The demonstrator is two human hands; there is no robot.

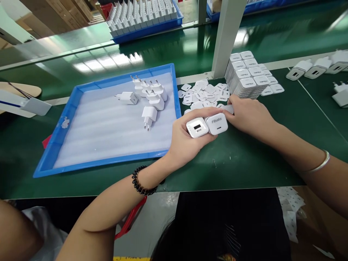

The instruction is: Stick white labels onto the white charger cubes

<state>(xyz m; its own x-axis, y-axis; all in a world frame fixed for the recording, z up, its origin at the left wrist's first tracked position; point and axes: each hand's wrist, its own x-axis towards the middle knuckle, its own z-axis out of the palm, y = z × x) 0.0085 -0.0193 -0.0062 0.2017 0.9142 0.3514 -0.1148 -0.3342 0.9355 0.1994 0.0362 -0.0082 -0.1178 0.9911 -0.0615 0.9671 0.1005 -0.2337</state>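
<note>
Your left hand (pixel 184 142) grasps two USB chargers (pixel 216 124), one lettered, one plain; your right hand (pixel 249 113) pinches a white piece (pixel 228 108), unclear which; printed labels (pixel 201 95) remain.

Cardbd boxes (pixel 58 14) far L; wht post (pixel 227 40) mid.

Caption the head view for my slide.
Left hand holds two chargers beside a blue tray, right hand close by.

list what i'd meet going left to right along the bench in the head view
Blue rectangular plastic tray → left hand → white rounded-square charger with two slots → white rounded-square charger lettered Fibaks → right hand → row of white slotted chargers.
</note>
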